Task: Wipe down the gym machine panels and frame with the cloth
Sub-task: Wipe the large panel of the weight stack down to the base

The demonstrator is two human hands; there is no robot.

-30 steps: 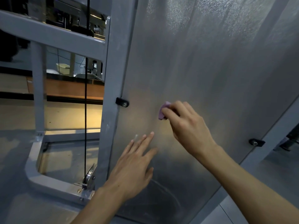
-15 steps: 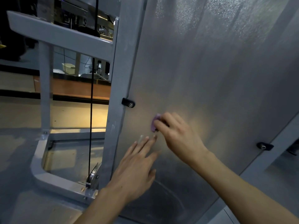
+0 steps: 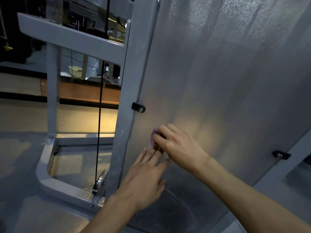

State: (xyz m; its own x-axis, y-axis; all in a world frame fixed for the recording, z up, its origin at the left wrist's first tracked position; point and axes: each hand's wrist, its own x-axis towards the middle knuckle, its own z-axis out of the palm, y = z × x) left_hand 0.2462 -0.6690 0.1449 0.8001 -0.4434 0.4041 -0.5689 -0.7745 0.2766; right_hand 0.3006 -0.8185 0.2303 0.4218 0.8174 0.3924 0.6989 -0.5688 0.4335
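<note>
A large frosted grey panel [image 3: 218, 73] of the gym machine fills the right half of the view, bolted to a grey metal frame post [image 3: 129, 98]. My right hand [image 3: 178, 145] grips a small purple cloth [image 3: 154, 136] and presses it against the panel's lower left part. Only an edge of the cloth shows past my fingers. My left hand [image 3: 144, 177] lies flat on the panel just below, fingers straight, its fingertips partly under my right hand.
A black clip with a bolt [image 3: 138, 107] holds the panel's left edge, another clip [image 3: 281, 155] the right edge. A black cable [image 3: 100, 115] runs down to a pulley [image 3: 100, 181] inside the open frame base [image 3: 55, 180]. A wooden bench [image 3: 80, 93] stands behind.
My right hand has slid the cloth down and left across the panel, closing on my left hand, which has stayed flat on the panel. The camera has shifted a little.
</note>
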